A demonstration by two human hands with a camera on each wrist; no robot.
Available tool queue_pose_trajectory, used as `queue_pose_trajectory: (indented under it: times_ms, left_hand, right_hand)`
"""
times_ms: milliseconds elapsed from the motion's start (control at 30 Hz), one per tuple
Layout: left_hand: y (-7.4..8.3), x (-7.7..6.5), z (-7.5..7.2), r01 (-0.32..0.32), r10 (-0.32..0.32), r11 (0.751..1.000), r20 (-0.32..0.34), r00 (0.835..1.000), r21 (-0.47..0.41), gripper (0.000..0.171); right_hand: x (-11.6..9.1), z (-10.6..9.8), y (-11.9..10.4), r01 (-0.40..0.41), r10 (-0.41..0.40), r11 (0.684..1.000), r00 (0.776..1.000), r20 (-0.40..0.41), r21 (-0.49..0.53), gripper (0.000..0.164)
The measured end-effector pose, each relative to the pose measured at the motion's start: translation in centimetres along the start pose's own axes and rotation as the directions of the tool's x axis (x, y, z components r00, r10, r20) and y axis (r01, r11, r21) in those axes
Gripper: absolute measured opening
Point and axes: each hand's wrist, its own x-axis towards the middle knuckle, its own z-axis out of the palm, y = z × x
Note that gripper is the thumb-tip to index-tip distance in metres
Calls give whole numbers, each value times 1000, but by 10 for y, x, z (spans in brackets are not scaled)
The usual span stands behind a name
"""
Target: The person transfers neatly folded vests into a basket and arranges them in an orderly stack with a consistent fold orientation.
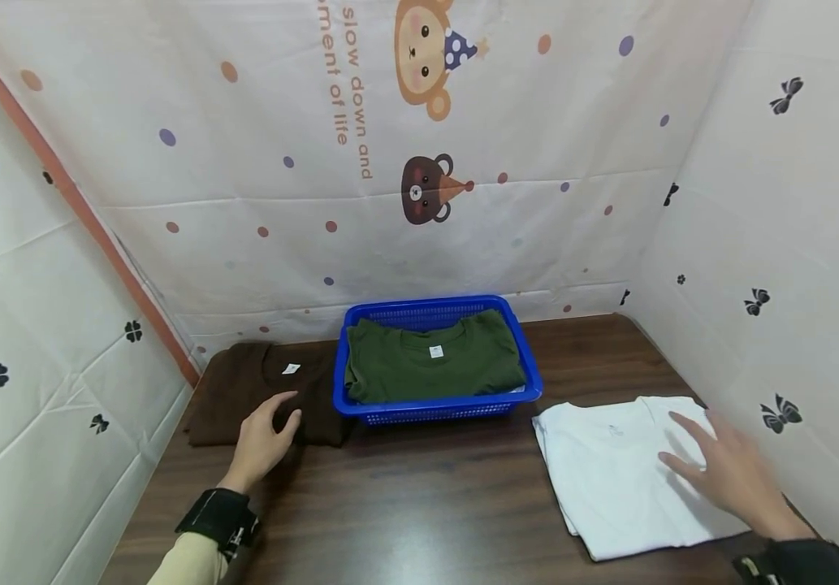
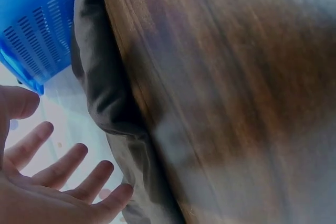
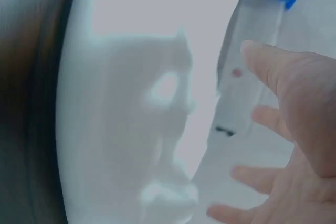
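My left hand (image 1: 261, 439) hovers at the front edge of a folded brown T-shirt (image 1: 222, 398), its fingers spread and relaxed with nothing in them. In the left wrist view the fingers (image 2: 60, 171) are loosely extended beside the shirt's thick folded edge (image 2: 107, 77). On the right, my right hand (image 1: 733, 471) is over a folded white T-shirt (image 1: 609, 479), thumb and fingers apart and holding nothing. The right wrist view has the hand's shadow falling on the white cloth (image 3: 126, 129). Between the hands, a blue plastic basket (image 1: 434, 405) holds a folded dark green T-shirt (image 1: 404, 366).
The dark brown wooden table (image 1: 419, 504) runs under everything. White printed cloth (image 1: 258, 146) with bears and dots hangs behind it, and similar cloth walls (image 1: 777, 260) close in both sides. The basket stands against the back cloth.
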Motion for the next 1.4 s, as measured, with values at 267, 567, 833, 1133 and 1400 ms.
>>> queue_pose_trajectory:
  times_ms: [267, 567, 833, 1133, 1400]
  left_hand:
    - [-2, -8, -3, 4, -4, 1000, -17, 1000, 3, 36]
    - [-3, -11, -6, 10, -10, 1000, -21, 1000, 7, 35]
    - [-3, -16, -8, 22, -22, 1000, -14, 1000, -2, 34]
    - [1, -19, -7, 10, -10, 1000, -43, 999, -3, 31]
    - [10, -24, -8, 24, -25, 999, -16, 1000, -24, 30]
  right_hand:
    - [19, 4, 31, -128, 109, 991, 955, 277, 51, 97]
    - [25, 10, 37, -144, 117, 988, 927, 357, 50, 103]
    - [23, 14, 31, -141, 122, 990, 932, 342, 29, 103]
    - [17, 18, 14, -200, 180, 980, 913, 366, 16, 110]
    - [15, 14, -5, -196, 168, 980, 917, 362, 43, 105]
